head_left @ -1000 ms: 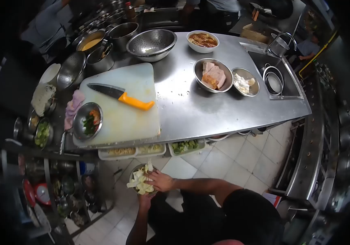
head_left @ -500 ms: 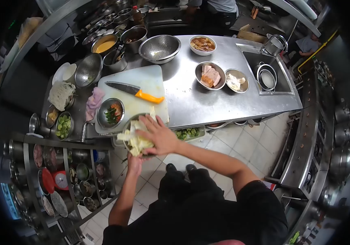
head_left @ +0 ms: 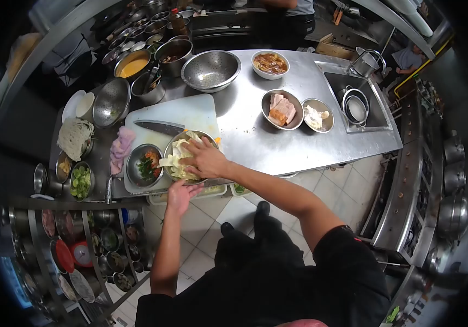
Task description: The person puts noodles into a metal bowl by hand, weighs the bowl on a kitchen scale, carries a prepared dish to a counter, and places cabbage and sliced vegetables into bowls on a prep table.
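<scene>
One steel bench [head_left: 310, 147] supports our items. On its left portion we see a white cutting board [head_left: 196, 111]; at the board's near right area is the leaf bowl [head_left: 201, 132], containing pale leaves [head_left: 177, 158]. Immediately left of it stands the herb bowl [head_left: 133, 158]. We press our right hand [head_left: 208, 159], fingers spread, onto the leaves. We present our left hand [head_left: 178, 199] open, palm up, at the bowl's near rim; contact we cannot tell. Beyond lies the knife [head_left: 160, 127], handle mostly hidden.
</scene>
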`<action>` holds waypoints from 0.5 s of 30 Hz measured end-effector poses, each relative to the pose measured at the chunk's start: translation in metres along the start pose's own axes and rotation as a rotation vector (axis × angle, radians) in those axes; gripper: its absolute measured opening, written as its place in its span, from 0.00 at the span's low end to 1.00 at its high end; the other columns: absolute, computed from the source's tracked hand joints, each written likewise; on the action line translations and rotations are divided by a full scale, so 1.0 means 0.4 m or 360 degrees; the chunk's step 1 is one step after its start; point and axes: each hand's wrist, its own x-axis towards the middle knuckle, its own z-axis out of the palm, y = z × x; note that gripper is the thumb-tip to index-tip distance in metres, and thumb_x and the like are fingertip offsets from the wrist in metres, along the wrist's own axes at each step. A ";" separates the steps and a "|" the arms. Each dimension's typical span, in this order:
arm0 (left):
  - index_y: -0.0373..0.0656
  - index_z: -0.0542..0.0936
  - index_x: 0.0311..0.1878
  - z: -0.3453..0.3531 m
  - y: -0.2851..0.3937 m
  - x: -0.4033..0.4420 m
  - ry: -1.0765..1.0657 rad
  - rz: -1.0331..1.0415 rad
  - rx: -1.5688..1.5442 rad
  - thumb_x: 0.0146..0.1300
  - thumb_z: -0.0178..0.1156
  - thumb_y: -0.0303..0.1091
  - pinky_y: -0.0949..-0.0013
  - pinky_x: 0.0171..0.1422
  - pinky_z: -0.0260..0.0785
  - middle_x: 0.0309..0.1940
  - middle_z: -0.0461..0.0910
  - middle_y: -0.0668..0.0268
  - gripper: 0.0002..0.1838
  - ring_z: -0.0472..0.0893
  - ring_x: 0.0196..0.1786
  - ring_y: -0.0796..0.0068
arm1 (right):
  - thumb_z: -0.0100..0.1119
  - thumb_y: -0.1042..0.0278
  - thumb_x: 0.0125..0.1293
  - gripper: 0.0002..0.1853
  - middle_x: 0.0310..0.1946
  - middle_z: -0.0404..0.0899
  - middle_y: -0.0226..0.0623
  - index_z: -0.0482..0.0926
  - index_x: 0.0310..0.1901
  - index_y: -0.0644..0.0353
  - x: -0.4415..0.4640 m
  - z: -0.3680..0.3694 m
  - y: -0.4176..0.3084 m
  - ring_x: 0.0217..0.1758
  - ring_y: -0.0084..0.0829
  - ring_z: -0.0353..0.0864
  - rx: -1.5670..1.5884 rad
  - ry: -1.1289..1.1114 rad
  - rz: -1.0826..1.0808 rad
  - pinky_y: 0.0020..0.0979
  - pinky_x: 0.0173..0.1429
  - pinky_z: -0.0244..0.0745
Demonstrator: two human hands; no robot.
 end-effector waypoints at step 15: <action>0.40 0.66 0.54 0.119 -0.052 0.086 0.1194 0.0428 0.0414 0.58 0.50 0.31 0.70 0.22 0.73 0.40 0.75 0.61 0.19 0.78 0.35 0.70 | 0.51 0.42 0.56 0.30 0.64 0.54 0.50 0.69 0.58 0.48 0.064 0.000 0.122 0.67 0.49 0.51 0.0432 0.0093 -0.0440 0.51 0.66 0.44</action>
